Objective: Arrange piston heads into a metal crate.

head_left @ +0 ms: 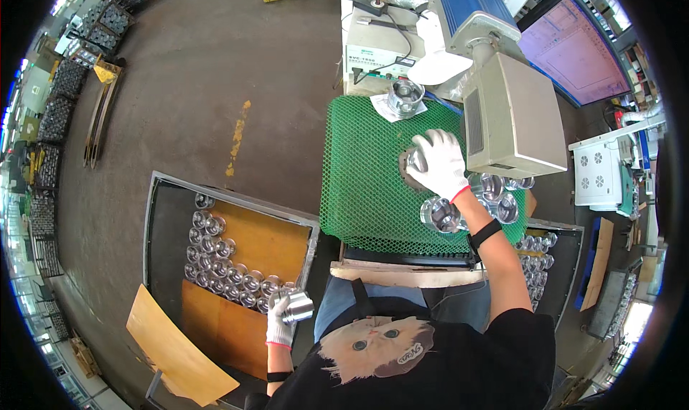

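Observation:
My left hand (278, 329), in a white glove, is closed around a shiny metal piston (299, 307) beside the near right edge of a bin of pistons. My right hand (443, 164), also gloved, reaches over the green mesh mat (362, 173). Its fingers curl over another piston (415, 160) at a dark round fixture (405, 174); the palm side is hidden. Several pistons stand on the mat by my right wrist, among them a nearer piston (440, 215). One more piston (406, 98) sits on white paper at the mat's far edge.
The grey-rimmed bin (233, 187) at left holds rows of pistons (222, 268) on brown boards. A beige machine head (506, 115) overhangs the mat's right side. Behind stand a control box (377, 54) and a monitor (574, 44). Another piston bin (567, 227) is at right.

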The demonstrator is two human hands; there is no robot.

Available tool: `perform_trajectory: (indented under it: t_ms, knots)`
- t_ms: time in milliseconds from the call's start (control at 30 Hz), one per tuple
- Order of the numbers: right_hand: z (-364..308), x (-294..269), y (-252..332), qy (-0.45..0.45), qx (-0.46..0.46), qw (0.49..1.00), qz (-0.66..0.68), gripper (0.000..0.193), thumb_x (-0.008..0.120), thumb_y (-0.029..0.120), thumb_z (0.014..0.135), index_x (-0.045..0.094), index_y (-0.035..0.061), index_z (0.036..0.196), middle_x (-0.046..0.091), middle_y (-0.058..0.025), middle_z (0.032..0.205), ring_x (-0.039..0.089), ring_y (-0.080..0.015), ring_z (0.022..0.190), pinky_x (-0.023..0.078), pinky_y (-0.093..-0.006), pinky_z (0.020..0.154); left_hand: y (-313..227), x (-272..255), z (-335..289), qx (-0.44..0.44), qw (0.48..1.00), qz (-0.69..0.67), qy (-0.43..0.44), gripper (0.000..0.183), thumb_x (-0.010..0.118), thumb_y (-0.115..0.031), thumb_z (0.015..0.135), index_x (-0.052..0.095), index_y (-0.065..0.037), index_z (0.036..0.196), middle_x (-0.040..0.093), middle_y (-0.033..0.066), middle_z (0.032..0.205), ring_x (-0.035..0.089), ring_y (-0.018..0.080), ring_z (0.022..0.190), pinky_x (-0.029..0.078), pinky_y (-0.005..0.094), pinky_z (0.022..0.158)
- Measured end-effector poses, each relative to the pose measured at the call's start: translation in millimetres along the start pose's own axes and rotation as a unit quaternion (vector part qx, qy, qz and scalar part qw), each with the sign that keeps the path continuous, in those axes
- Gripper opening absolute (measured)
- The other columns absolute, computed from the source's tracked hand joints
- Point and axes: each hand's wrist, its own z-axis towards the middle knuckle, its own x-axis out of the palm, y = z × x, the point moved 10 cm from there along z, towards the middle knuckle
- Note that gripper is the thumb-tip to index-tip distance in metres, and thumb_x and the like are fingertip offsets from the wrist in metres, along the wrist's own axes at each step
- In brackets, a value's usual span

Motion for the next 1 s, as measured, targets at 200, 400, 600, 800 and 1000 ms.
perform_trajectory:
  t_ms: [200, 400, 600, 800, 1000]
  knots:
    - [-10, 36, -32, 0.041, 0.222, 0.974, 0.027, 0.046, 0.066, 0.041, 0.080, 0.060, 0.0136, 0.116, 0.061, -0.0104, 0.110, 0.055, -0.0273, 0.108, 0.042, -0.0428, 0.095, -1, 13, 0, 0.007, 0.999, 0.043, 0.023, 0.048, 0.063, -0.007, 0.084, 0.047, -0.003, 0.128, 0.062, 0.0182, 0.120, 0.065, 0.0314, 0.103, 0.056, 0.0457, 0.088]
    - [-33, -36, 15, -0.155, 0.156, 0.975, -0.027, 0.040, 0.065, 0.032, 0.082, 0.058, 0.0123, 0.116, 0.056, -0.0148, 0.110, 0.054, -0.0334, 0.102, 0.042, -0.0486, 0.089, -28, 114, 5, 0.085, 0.978, 0.168, 0.094, 0.060, 0.066, -0.010, 0.082, 0.039, 0.004, 0.134, 0.059, 0.0201, 0.119, 0.062, 0.0298, 0.109, 0.051, 0.0425, 0.095]
    - [-163, -39, 145, -0.018, 0.025, 0.985, 0.167, 0.024, 0.065, 0.022, 0.079, 0.061, 0.0106, 0.099, 0.060, -0.0139, 0.099, 0.057, -0.0327, 0.094, 0.045, -0.0461, 0.085, -10, 131, 46, 0.049, 0.942, 0.278, 0.184, 0.073, 0.075, -0.007, 0.075, 0.039, 0.005, 0.137, 0.056, 0.0165, 0.124, 0.058, 0.0238, 0.111, 0.046, 0.0353, 0.098]
    - [-232, 6, 139, 0.093, 0.132, 0.968, 0.194, 0.016, 0.061, 0.027, 0.080, 0.070, 0.0153, 0.087, 0.068, -0.0089, 0.081, 0.064, -0.0292, 0.081, 0.049, -0.0429, 0.076, 13, 136, 49, 0.054, 0.893, 0.394, 0.211, 0.088, 0.080, -0.025, 0.074, 0.034, 0.008, 0.142, 0.043, 0.0219, 0.142, 0.042, 0.0288, 0.132, 0.034, 0.0358, 0.109]
    - [-226, -6, 154, 0.119, 0.122, 0.964, 0.204, 0.018, 0.063, 0.025, 0.078, 0.071, 0.0144, 0.090, 0.069, -0.0096, 0.081, 0.066, -0.0303, 0.083, 0.050, -0.0425, 0.078, 19, 156, 41, 0.084, 0.877, 0.424, 0.209, 0.091, 0.080, -0.032, 0.074, 0.035, 0.008, 0.141, 0.042, 0.0223, 0.143, 0.040, 0.0284, 0.134, 0.034, 0.0348, 0.109]
